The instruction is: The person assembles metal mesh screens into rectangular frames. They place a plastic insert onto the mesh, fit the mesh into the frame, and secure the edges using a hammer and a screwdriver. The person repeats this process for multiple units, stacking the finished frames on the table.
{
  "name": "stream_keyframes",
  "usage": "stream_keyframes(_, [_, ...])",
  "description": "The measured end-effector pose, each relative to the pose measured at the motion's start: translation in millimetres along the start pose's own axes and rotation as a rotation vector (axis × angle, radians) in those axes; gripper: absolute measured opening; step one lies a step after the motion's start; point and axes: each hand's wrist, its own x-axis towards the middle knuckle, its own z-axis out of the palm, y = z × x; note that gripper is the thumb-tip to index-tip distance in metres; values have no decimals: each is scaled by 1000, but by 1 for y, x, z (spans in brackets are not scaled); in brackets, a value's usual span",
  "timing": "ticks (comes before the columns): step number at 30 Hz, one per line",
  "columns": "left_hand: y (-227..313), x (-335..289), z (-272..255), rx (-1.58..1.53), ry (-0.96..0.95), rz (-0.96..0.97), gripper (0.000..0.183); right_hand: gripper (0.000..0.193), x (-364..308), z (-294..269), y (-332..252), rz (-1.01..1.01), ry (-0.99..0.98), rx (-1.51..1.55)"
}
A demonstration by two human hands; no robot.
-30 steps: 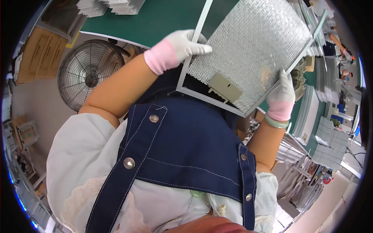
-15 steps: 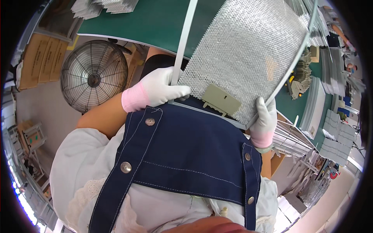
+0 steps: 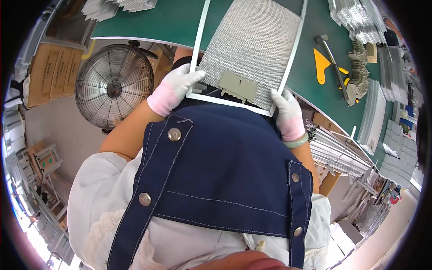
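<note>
A long metal frame [image 3: 196, 49] with pale, narrow bars lies in front of me, its near end close to my apron. Inside it sits a silver mesh panel [image 3: 254, 40], and a grey-green plastic piece [image 3: 237, 86] with small prongs rests at the mesh's near end. My left hand [image 3: 174, 88], in a white glove with a pink cuff, grips the frame's near left corner, thumb on top. At the near right corner my right hand [image 3: 286, 112], gloved alike, is closed round the bar with its thumb above. The fingers beneath the frame are partly hidden.
On the green table [image 3: 302, 74] at right lie a yellow scraper [image 3: 321, 65], a hammer [image 3: 335, 63] and a pile of grey-green plastic pieces [image 3: 358, 74]. Stacked mesh panels [image 3: 355, 18] stand at far right. A floor fan [image 3: 114, 90] and cardboard boxes [image 3: 54, 72] are at left.
The frame with its mesh has swung leftward and now lies straighter ahead, moved along by both my hands. The scraper and hammer on the table have come into sight.
</note>
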Motion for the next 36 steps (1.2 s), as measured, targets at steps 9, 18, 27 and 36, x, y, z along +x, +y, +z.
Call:
stream_keyframes(9, [-11, 3, 10, -48, 92, 86, 42, 32, -10, 5, 23, 147, 12, 125])
stream_keyframes(18, [-15, 39, 19, -381, 3, 84, 31, 12, 14, 2, 24, 98, 41, 508])
stream_keyframes(27, [10, 24, 30, -140, 51, 100, 42, 17, 14, -3, 31, 87, 84, 500])
stream_keyframes(36, [12, 33, 29, -13, 100, 66, 48, 13, 9, 15, 17, 93, 225, 324])
